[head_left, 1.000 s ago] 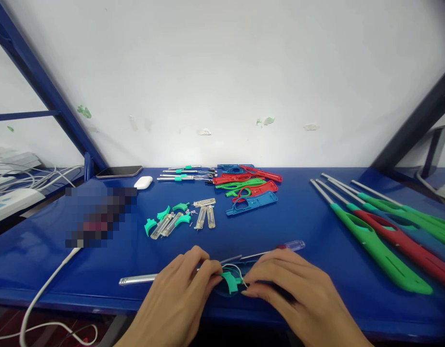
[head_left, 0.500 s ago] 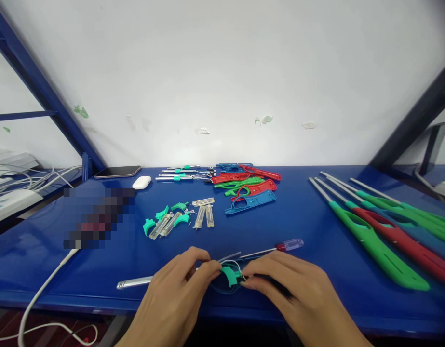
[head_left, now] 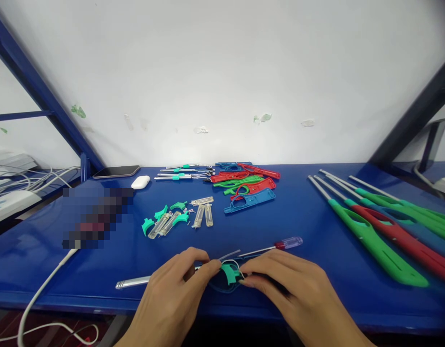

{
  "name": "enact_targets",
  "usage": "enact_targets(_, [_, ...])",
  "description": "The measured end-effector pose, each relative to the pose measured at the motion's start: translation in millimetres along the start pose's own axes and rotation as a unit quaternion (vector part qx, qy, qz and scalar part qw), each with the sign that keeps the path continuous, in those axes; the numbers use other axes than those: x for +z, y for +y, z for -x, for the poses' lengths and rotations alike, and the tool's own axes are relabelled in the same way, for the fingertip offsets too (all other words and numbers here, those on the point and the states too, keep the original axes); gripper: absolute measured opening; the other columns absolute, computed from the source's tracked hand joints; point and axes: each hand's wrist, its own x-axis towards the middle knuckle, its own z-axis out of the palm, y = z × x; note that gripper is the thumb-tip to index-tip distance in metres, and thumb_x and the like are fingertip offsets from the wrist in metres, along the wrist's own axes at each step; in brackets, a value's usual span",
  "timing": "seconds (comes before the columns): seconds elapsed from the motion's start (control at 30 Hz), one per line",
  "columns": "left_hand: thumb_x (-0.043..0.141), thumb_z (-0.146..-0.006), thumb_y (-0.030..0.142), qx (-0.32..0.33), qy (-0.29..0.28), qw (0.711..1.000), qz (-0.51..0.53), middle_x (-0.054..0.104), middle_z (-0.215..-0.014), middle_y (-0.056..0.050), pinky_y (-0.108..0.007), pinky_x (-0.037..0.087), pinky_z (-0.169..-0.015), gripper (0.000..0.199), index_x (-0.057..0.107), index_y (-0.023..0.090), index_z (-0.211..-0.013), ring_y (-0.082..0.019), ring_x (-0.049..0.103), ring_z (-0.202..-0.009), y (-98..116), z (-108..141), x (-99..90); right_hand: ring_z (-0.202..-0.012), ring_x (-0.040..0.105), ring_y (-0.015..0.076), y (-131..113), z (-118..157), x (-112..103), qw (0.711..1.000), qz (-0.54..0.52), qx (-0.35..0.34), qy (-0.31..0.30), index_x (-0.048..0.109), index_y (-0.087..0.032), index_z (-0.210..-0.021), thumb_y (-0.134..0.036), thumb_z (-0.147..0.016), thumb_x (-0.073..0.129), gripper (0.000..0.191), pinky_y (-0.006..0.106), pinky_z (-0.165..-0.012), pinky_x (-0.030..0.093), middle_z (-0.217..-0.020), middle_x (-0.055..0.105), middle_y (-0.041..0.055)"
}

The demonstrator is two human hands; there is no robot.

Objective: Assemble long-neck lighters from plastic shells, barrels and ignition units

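Near the table's front edge lies a blue lighter shell (head_left: 224, 289), partly covered by both hands. Inside its ring sits a green trigger (head_left: 229, 274) with a white wire (head_left: 234, 261) curving over it. My left hand (head_left: 184, 284) is closed at the left side of the shell, over a silver tube (head_left: 133, 282) that sticks out to the left. My right hand (head_left: 287, 284) pinches at the right of the trigger, by the wire's end; a dark part shows between its fingers. What each fingertip grips is too small to make out. A screwdriver (head_left: 289, 243) lies just behind.
Green triggers (head_left: 160, 212) and clear fuel tanks (head_left: 168, 224) lie mid-left. Coloured shell halves (head_left: 251, 199) and metal tubes (head_left: 175, 177) are behind. Assembled lighters (head_left: 377, 246) lie right. A phone (head_left: 116, 171), white case (head_left: 140, 182) and cable (head_left: 37, 294) are left.
Both hands stay almost in place. The green trigger has shifted very slightly and sits a little higher in the view.
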Motion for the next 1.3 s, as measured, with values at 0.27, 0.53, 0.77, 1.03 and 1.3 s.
enact_targets(0.27, [0.043,-0.102,-0.003,0.013,0.003,1.0,-0.011,0.067,-0.106,-0.007,-0.024,0.059,-0.068,0.041,0.068,0.02,-0.126,-0.013,0.07,-0.078,-3,2,2.9,-0.083,0.078,0.013,1,2,0,1.0,0.0,0.011,-0.011,0.075,-0.024,-0.102,-0.03,-0.11,0.059,0.019,0.019,-0.081,0.059,-0.096,0.081,-0.0021])
enact_targets(0.53, [0.042,-0.101,-0.001,0.009,-0.027,0.999,-0.025,0.066,-0.108,-0.007,-0.03,0.062,-0.07,0.045,0.064,0.02,-0.134,-0.016,0.07,-0.079,2,6,-0.6,-0.083,0.077,0.0132,5,5,4,0.999,0.017,0.026,-0.009,0.075,-0.024,-0.1,-0.033,-0.109,0.059,0.02,0.021,-0.081,0.06,-0.096,0.08,-0.0015])
enact_targets(0.77, [0.045,-0.106,0.01,0.018,-0.038,0.998,-0.044,0.067,-0.11,-0.008,-0.033,0.064,-0.072,0.035,0.061,0.019,-0.136,-0.019,0.071,-0.083,7,1,-7.1,-0.083,0.078,0.0148,3,5,4,0.999,0.03,0.029,-0.004,0.075,-0.025,-0.098,-0.037,-0.109,0.059,0.023,0.022,-0.081,0.061,-0.096,0.081,-0.0009])
enact_targets(1.03, [0.046,-0.106,0.014,0.026,-0.032,0.996,-0.074,0.069,-0.116,-0.011,-0.038,0.065,-0.077,0.037,0.06,0.018,-0.141,-0.023,0.072,-0.09,3,9,-6.0,-0.085,0.079,0.0134,1,4,-3,0.997,0.021,0.069,-0.003,0.077,-0.028,-0.101,-0.029,-0.098,0.077,0.003,0.019,-0.083,0.061,-0.099,0.081,-0.0041])
enact_targets(1.3, [0.045,-0.107,0.014,0.022,-0.042,0.996,-0.071,0.071,-0.12,-0.011,-0.038,0.065,-0.084,0.039,0.058,0.019,-0.143,-0.024,0.074,-0.1,2,9,-6.1,-0.082,0.078,0.0124,3,2,-3,0.999,0.019,0.037,-0.016,0.077,-0.027,-0.095,-0.03,-0.107,0.064,0.019,0.016,-0.081,0.062,-0.094,0.08,-0.0025])
